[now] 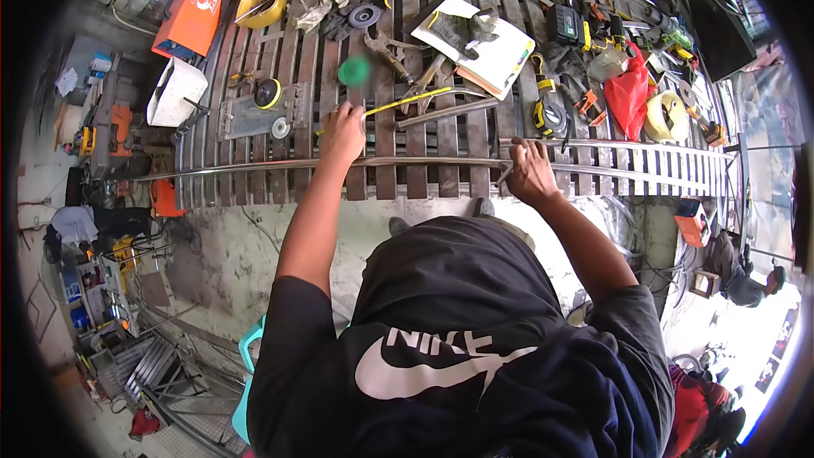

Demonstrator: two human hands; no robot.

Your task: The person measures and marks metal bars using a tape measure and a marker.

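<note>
My left hand [342, 134] is closed at a yellow measuring strip [411, 101], which slants away to the right over the slatted bench. Its fingers are bunched together, and part of the strip is hidden behind them. My right hand [533, 173] has its fingers curled around a thin, pen-like tool [505, 175], right at a long shiny metal tube [407, 162] lying along the bench's near edge. Beyond that hand, a second metal tube [627, 145] runs to the right. A short metal tube [449, 114] rests between my hands, farther back.
A slatted metal bench [280, 190] spans the view. On it are a hammer [431, 73], an open notebook [500, 51] with gloves on top, a tape measure [551, 117], a red bag [626, 95] and a blurred green round object [354, 70]. An orange machine [188, 13] stands at the back left.
</note>
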